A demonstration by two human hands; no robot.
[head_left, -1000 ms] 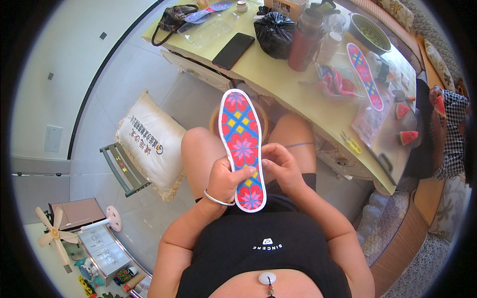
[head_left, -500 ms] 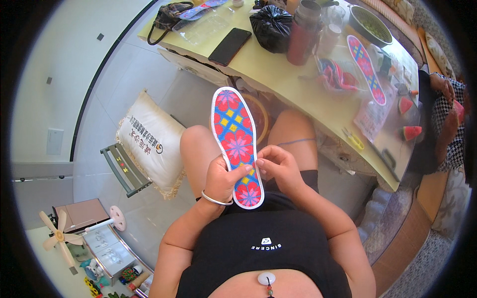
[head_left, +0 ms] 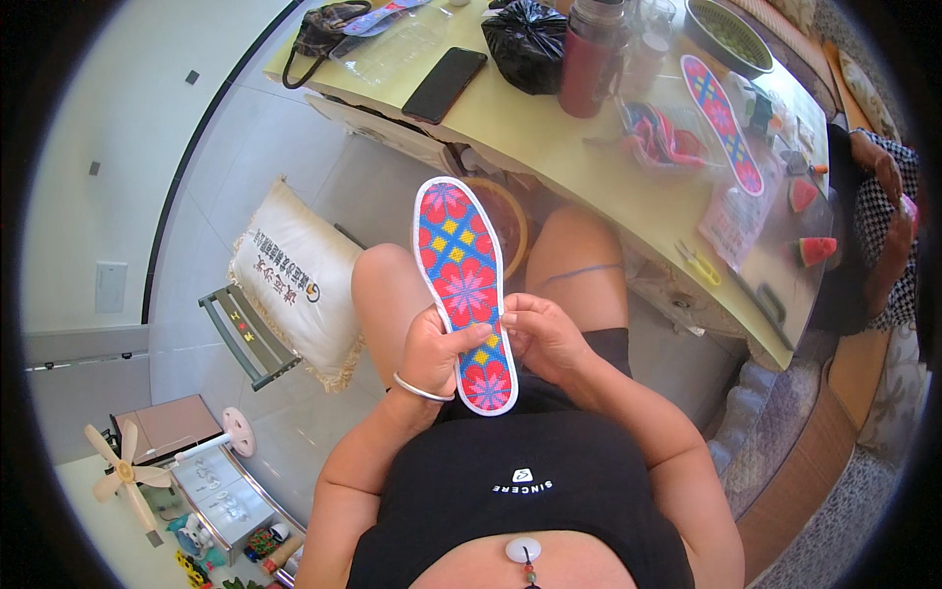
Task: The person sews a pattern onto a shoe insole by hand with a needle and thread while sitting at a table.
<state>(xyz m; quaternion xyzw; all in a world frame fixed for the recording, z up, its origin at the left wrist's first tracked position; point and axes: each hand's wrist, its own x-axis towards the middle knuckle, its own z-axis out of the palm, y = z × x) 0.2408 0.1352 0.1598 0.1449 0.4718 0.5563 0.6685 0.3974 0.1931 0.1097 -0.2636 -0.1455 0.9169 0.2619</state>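
An embroidered insole (head_left: pixel 461 280) stands upright above my lap, with red and pink flowers, blue bands, yellow diamonds and a white rim. My left hand (head_left: pixel 432 355) grips its lower left side, the thumb lying across the pattern and the other fingers hidden behind. At the opposite edge, my right hand (head_left: pixel 543 334) is closed in a pinch, thumb and forefinger against the white rim. Whatever is between those fingertips, if anything, is too small to make out. A second insole (head_left: pixel 722 126) of similar pattern lies on the table, away from both hands.
The yellowish table (head_left: pixel 579 167) holds a phone (head_left: pixel 444 85), a black plastic bag (head_left: pixel 525 47), a red flask (head_left: pixel 592 64), yellow scissors (head_left: pixel 699 265) and watermelon pieces (head_left: pixel 816 251). Another person's arm (head_left: pixel 888 236) is at the right. A cushion (head_left: pixel 294 280) rests on a chair at the left.
The view has shifted slightly, so the table sits a little higher. My hands keep nearly the same hold on the insole. The other person's hand at the right has moved.
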